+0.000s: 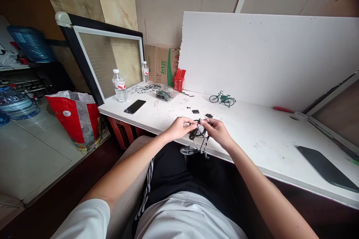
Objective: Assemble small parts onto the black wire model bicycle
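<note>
Head cam: pinching a small black-and-silver, spoke-wheeled model bicycle by its upper end with left hand and right hand, at the front edge of a flat white desk. Probably mid-fitting something fiddly, too tiny to tell. Next up, likely calls for a steady hold and light touch.

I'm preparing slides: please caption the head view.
Left hand and right hand work on a black model bicycle, with a green model bicycle on the table beyond.
</note>
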Tool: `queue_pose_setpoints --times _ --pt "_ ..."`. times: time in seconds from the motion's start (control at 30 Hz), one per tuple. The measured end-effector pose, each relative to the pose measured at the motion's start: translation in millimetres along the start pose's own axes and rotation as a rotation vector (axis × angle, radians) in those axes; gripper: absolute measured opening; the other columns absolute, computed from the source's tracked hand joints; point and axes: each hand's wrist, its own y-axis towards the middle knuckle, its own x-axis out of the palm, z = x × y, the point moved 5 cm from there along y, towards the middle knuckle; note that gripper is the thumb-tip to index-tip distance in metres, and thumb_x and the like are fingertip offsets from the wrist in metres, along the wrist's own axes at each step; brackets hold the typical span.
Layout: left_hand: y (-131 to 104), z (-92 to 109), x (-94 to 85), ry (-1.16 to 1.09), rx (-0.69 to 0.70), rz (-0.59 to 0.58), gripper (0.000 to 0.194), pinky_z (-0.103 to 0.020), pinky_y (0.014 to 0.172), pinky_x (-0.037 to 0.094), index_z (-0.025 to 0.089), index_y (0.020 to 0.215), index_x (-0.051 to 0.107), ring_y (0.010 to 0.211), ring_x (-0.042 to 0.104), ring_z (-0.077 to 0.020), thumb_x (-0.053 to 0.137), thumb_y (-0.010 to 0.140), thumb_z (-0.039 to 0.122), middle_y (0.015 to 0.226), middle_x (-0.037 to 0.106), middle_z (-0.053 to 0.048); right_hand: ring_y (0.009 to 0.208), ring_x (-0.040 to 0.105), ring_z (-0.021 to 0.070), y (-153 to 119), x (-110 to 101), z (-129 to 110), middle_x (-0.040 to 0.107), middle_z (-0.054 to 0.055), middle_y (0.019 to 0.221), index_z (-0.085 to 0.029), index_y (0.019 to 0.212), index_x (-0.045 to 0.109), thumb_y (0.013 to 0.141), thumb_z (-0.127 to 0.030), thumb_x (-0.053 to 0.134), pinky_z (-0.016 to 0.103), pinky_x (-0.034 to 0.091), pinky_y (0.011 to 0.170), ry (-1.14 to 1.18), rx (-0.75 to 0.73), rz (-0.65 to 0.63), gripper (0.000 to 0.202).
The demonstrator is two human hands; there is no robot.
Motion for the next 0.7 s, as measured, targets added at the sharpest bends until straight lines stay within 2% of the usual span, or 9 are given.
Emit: queue_pose_setpoints --times 0.13,0.4,0.7 --pt "-1.6 1.0 -0.2 -0.054 -0.031 -0.02 0.034 -0.029 0.078 0.064 0.009 0.113 0.084 0.092 0.081 -0.0227 0.09 0.091 0.034 0.115 0.085 -0.018 0.061 0.04 0.013 -0.5 2.4 0.4 0.049 -0.002 0.069 -0.019 0.086 0.07 0.087 -0.083 0.073 0.031 0.033 0.056 0.017 0.015 -0.007 0.064" --pt "-2.5 1.2 0.8 -0.077 -0.092 -0.01 0.022 -0.027 0.078 0.065 0.009 0.115 0.084 0.095 0.081 -0.0212 0.084 0.095 0.02 0.115 0.085 -0.017 0.064 0.039 0.0136 -2.8 1.4 -5.5 0.048 -0.002 0.07 -0.02 0.08 0.067 0.09 -0.08 0.072 0.031 0.034 0.059 -0.006 -0.024 0.0 0.061" --pt "-1.1 -0.9 -0.6 -0.046 -0.075 -0.002 0.028 -0.028 0.077 0.064 0.01 0.115 0.084 0.095 0.082 -0.0226 0.086 0.094 0.028 0.116 0.085 -0.018 0.069 0.044 0.0158 -1.4 2.3 -3.8 0.057 0.0 0.076 -0.019 0.088 0.071 0.091 -0.08 0.071 0.032 0.039 0.065 -0.014 -0.09 0.059 0.061"
